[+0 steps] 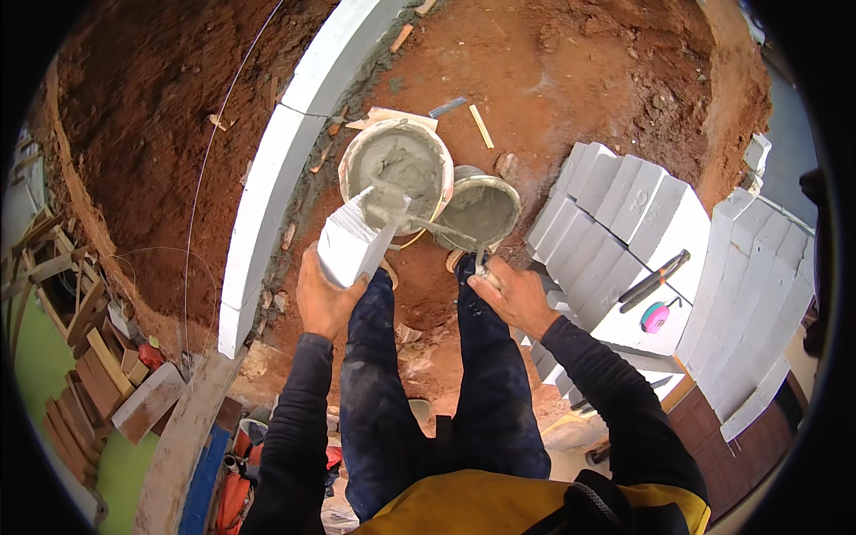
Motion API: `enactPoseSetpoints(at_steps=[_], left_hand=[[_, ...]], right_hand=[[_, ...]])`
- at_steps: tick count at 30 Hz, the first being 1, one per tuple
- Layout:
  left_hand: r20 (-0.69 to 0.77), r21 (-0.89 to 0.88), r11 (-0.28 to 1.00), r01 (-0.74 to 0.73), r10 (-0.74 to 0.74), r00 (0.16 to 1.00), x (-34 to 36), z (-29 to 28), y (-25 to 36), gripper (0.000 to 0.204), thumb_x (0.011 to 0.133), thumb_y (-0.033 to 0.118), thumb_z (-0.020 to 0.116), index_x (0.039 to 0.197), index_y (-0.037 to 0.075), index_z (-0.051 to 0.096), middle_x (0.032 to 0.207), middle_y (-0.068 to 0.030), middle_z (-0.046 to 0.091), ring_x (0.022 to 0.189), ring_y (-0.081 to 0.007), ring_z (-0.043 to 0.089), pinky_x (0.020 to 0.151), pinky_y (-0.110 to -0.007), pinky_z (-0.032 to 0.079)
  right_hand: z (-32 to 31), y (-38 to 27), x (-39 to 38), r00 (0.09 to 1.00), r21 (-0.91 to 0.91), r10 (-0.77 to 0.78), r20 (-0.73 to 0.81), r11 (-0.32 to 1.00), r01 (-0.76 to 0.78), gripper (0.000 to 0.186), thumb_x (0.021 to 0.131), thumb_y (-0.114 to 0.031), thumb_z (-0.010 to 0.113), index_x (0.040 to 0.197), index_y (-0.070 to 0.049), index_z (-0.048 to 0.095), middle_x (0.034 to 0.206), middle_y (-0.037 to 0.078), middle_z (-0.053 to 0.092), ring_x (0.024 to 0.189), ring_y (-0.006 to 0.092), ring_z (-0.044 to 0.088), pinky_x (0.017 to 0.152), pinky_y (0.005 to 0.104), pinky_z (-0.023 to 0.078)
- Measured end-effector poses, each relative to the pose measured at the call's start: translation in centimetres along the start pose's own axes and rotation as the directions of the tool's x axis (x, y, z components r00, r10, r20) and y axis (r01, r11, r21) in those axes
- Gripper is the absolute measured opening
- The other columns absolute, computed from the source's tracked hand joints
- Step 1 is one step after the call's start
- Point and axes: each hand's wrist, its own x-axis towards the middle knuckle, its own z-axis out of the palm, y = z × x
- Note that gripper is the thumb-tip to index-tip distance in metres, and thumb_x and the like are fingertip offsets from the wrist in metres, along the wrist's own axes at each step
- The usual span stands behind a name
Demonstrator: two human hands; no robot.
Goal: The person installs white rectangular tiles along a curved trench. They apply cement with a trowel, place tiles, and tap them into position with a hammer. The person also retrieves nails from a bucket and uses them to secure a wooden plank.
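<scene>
My left hand (325, 299) grips a white lightweight concrete block (346, 248), held tilted in front of my left knee. My right hand (517, 294) is closed round the handle of a mortar-smeared trowel (437, 228). The trowel's blade reaches left to the far end of the block, where grey mortar (385, 209) shows; exactly where they touch is hard to make out. Just beyond stands a pale bucket (346, 169) full of grey mortar. Beside it on the right is a second bucket (515, 198), also with mortar inside.
A low white block wall (267, 196) curves along my left, with a string line (201, 178) beyond it. Stacked white blocks (615, 192) stand at the right, carrying a hand saw (655, 281) and a pink round tool (655, 317). Wood scraps (481, 127) lie on the red soil.
</scene>
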Motion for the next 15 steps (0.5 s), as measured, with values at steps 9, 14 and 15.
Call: enactPoseSetpoints(at_steps=[9, 14, 15], left_hand=[[0.041, 0.079, 0.997, -0.024, 0.02, 0.999, 0.6, 0.3, 0.3, 0.086, 0.072, 0.027, 0.092, 0.143, 0.002, 0.051, 0.128, -0.0214, 0.067, 0.118, -0.042, 0.067, 0.101, -0.048, 0.054], [0.079, -0.013, 0.997, 0.075, -0.074, 0.994, 0.3, -0.4, -0.4, 0.086, 0.073, 0.028, 0.092, 0.144, 0.002, 0.05, 0.131, -0.0218, 0.066, 0.123, -0.0404, 0.066, 0.105, -0.048, 0.053], [0.067, -0.029, 0.998, 0.06, -0.058, 0.996, 0.1, -0.6, -0.5, 0.088, 0.073, 0.027, 0.093, 0.144, 0.001, 0.05, 0.13, -0.0232, 0.066, 0.122, -0.041, 0.066, 0.105, -0.049, 0.053]], right_hand=[[2.7, -1.7, 0.1, 0.987, 0.027, -0.133, -0.089, 0.99, 0.136, 0.045, 0.103, -0.05, 0.068, 0.099, -0.006, 0.061, 0.085, 0.021, 0.073, 0.076, 0.0433, 0.072, 0.064, 0.0513, 0.057], [2.0, 0.6, -0.1, 0.991, 0.092, -0.032, -0.133, 0.995, 0.045, 0.044, 0.102, -0.048, 0.069, 0.101, -0.005, 0.062, 0.083, 0.023, 0.072, 0.075, 0.0459, 0.071, 0.065, 0.054, 0.056], [2.1, 1.2, 0.9, 0.992, 0.104, 0.001, -0.128, 0.994, 0.013, 0.046, 0.102, -0.05, 0.068, 0.101, -0.005, 0.062, 0.085, 0.023, 0.073, 0.076, 0.0457, 0.072, 0.066, 0.0542, 0.056]])
